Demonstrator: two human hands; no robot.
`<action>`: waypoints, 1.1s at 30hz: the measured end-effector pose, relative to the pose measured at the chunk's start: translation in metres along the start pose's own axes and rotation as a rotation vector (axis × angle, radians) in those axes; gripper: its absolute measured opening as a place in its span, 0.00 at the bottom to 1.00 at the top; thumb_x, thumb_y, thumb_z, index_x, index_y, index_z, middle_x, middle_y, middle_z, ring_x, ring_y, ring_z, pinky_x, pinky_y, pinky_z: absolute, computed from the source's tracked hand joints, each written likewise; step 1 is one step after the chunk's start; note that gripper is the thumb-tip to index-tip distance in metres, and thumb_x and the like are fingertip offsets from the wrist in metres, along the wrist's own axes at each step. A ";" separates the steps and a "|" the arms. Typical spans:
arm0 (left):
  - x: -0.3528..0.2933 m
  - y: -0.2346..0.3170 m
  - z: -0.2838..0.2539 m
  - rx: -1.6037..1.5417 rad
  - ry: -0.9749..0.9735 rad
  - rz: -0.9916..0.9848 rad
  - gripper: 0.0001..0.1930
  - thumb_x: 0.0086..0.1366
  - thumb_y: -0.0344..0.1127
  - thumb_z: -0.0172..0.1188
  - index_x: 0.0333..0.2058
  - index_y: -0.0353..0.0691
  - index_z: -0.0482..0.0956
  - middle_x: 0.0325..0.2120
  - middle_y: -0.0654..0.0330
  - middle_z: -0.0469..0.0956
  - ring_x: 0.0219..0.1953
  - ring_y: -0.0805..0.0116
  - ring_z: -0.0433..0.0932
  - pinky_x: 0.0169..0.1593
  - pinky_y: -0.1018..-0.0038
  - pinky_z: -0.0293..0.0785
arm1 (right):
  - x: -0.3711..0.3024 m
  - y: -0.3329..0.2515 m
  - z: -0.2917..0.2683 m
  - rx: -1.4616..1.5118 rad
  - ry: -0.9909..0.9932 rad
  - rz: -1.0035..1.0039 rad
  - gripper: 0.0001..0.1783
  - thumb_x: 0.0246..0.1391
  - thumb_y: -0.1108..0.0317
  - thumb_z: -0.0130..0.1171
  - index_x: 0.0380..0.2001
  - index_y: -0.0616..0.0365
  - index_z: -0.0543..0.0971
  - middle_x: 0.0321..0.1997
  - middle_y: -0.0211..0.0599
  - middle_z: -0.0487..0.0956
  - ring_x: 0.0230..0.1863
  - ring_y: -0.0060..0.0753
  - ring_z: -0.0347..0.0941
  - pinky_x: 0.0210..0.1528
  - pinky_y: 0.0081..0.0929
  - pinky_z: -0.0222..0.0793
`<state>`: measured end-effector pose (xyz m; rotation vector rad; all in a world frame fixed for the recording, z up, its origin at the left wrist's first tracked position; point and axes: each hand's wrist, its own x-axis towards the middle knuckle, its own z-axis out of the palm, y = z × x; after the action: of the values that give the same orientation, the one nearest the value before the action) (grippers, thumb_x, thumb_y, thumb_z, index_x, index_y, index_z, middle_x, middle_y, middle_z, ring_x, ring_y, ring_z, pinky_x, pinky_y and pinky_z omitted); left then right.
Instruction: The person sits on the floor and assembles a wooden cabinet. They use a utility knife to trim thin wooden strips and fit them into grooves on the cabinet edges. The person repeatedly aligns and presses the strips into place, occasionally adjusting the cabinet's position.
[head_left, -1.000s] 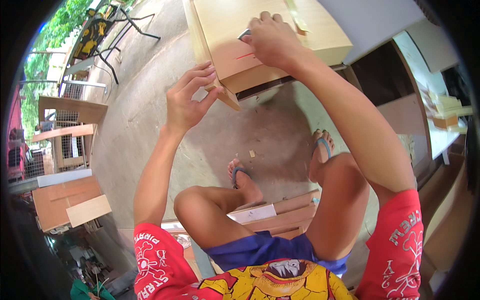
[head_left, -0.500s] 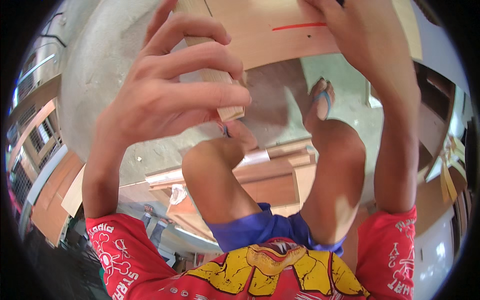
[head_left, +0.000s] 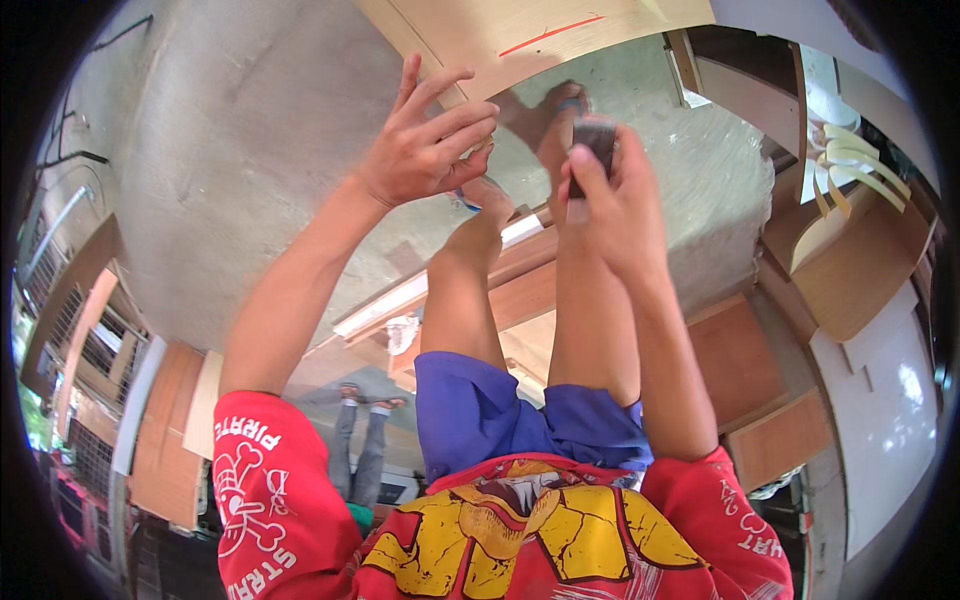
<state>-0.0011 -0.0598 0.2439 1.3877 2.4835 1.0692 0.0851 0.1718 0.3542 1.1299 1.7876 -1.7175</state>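
My left hand (head_left: 432, 145) is raised just below the near left corner of a pale wooden board (head_left: 560, 50). Its fingers fan apart, the thumb close to the index finger, and I see nothing held between them. A red line crosses the board's surface. To the right, my right hand (head_left: 625, 195) is closed around a small dark block-like tool (head_left: 593, 150), thumb pressed on its near face. That hand is slightly blurred, and the tool's exact kind cannot be made out. Both hands are in the air above my legs.
Stacked wooden panels (head_left: 520, 290) lie beneath my legs on the concrete floor (head_left: 250, 130). Pale curved strips (head_left: 860, 160) stand by a brown panel at right. More boards (head_left: 172, 440) lean at left. Another person's legs (head_left: 365, 450) show behind, lower left.
My right hand has come off the board and down toward my body, bringing the dark tool into view. My left hand has left the board's edge. The board now appears higher in view.
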 end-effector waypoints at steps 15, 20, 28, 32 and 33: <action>0.098 -0.026 -0.065 -0.181 -0.911 0.186 0.19 0.61 0.40 0.77 0.51 0.57 0.89 0.53 0.73 0.86 0.59 0.60 0.79 0.66 0.57 0.71 | -0.076 0.016 0.087 0.587 0.093 0.274 0.29 0.75 0.67 0.61 0.74 0.61 0.70 0.41 0.34 0.82 0.29 0.21 0.77 0.33 0.25 0.75; 0.130 -0.045 -0.038 -0.363 -1.128 0.435 0.18 0.57 0.34 0.75 0.48 0.54 0.88 0.51 0.71 0.86 0.56 0.60 0.80 0.62 0.62 0.75 | -0.077 0.012 0.114 0.505 0.243 0.275 0.31 0.73 0.64 0.64 0.73 0.63 0.71 0.36 0.34 0.82 0.28 0.22 0.77 0.32 0.27 0.74; 0.140 -0.041 -0.022 -0.432 -1.311 0.413 0.17 0.53 0.30 0.71 0.43 0.50 0.86 0.45 0.69 0.85 0.54 0.60 0.81 0.59 0.60 0.77 | -0.065 0.014 0.164 0.036 0.666 0.039 0.33 0.67 0.60 0.71 0.68 0.67 0.77 0.42 0.53 0.86 0.37 0.51 0.84 0.45 0.40 0.80; 0.134 -0.049 -0.019 -0.543 -1.264 0.415 0.16 0.54 0.30 0.70 0.44 0.49 0.86 0.44 0.67 0.86 0.53 0.58 0.82 0.59 0.59 0.78 | -0.063 0.013 0.185 0.021 0.748 0.120 0.34 0.66 0.59 0.72 0.68 0.70 0.77 0.40 0.52 0.86 0.39 0.49 0.84 0.45 0.40 0.79; 0.133 -0.052 -0.021 -0.548 -1.256 0.409 0.16 0.54 0.30 0.70 0.44 0.48 0.86 0.43 0.66 0.86 0.53 0.57 0.82 0.59 0.59 0.78 | -0.064 0.009 0.189 0.027 0.736 0.142 0.35 0.66 0.59 0.72 0.68 0.70 0.77 0.40 0.52 0.86 0.39 0.49 0.84 0.45 0.39 0.79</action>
<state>-0.1232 0.0160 0.2590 1.6203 0.9746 0.5133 0.0857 -0.0276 0.3687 2.0311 1.9977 -1.3265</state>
